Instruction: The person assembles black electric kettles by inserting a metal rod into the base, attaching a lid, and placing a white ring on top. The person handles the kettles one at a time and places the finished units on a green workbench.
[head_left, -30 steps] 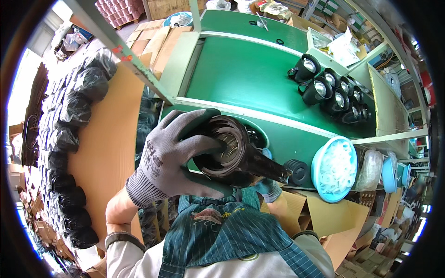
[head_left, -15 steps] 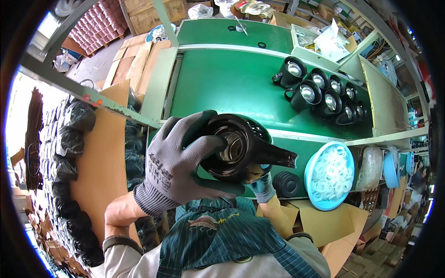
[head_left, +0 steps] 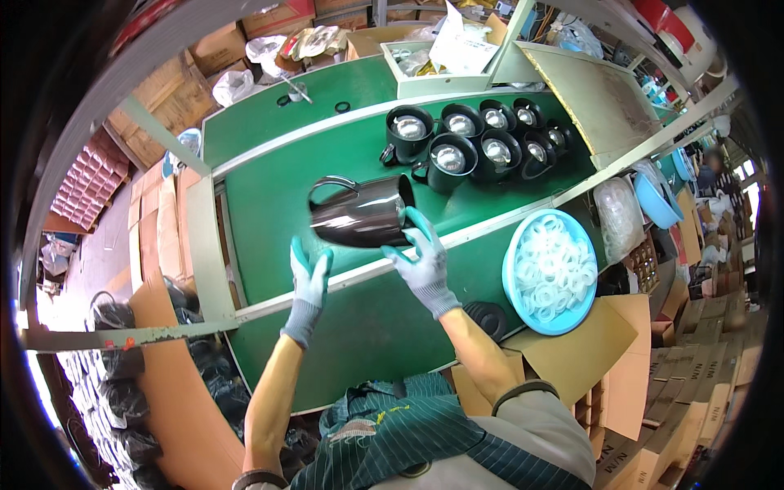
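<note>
A glossy black jug (head_left: 359, 214) with a looped handle is tipped on its side above the green worktable (head_left: 269, 184). My right hand (head_left: 425, 265), in a grey and teal glove, grips it by the end on the right. My left hand (head_left: 310, 282), gloved alike, is just below the jug's other end. Its fingers are apart and hold nothing. Behind the jug to the right, several black jugs (head_left: 447, 163) stand in a group, with rounded silvery pieces (head_left: 451, 158) showing in their openings.
A light blue basin (head_left: 508, 282) of translucent white rings (head_left: 555, 265) stands at the right, beside a stack of black discs (head_left: 487, 318). An open cardboard box (head_left: 572, 351) is below it. Metal posts (head_left: 214, 245) frame the table. A white tray (head_left: 445, 85) lies at the back.
The jug has moved away from me to above the table and turned onto its side. My left hand has let go of it, while my right hand now grips the jug's right end.
</note>
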`<state>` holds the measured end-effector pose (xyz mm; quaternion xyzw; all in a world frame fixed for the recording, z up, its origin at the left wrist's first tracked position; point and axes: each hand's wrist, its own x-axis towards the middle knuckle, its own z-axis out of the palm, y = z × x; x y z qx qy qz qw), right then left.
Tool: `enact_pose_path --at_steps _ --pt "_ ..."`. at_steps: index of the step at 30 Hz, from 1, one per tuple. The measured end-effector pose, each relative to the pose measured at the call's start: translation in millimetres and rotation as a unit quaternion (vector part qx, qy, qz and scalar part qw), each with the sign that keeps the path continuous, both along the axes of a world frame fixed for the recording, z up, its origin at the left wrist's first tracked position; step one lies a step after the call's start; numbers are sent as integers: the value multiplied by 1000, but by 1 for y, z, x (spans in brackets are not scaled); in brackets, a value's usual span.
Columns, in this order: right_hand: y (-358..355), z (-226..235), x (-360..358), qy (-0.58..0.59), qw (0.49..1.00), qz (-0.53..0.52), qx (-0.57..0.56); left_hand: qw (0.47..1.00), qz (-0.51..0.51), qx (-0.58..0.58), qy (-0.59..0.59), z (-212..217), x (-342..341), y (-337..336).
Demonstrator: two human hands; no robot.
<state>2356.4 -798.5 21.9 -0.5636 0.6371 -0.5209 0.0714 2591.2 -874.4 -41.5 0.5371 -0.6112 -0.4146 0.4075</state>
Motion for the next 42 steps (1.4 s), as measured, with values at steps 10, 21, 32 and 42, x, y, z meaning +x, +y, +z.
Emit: enact_pose_path --at_steps 10,21,32,42 --pt "-109 -95 -69 459 854 -110 218 943 -103 313 -38 -1 106 152" --pt "146 -121 56 85 945 27 314 933 -234 253 -104 -10 106 194" --pt "468 -80 116 -43 873 -412 257 811 -546 53 -201 -41 -39 193" --pt "612 -73 13 -72 751 -643 129 716 -551 -349 -250 -35 -328 201"
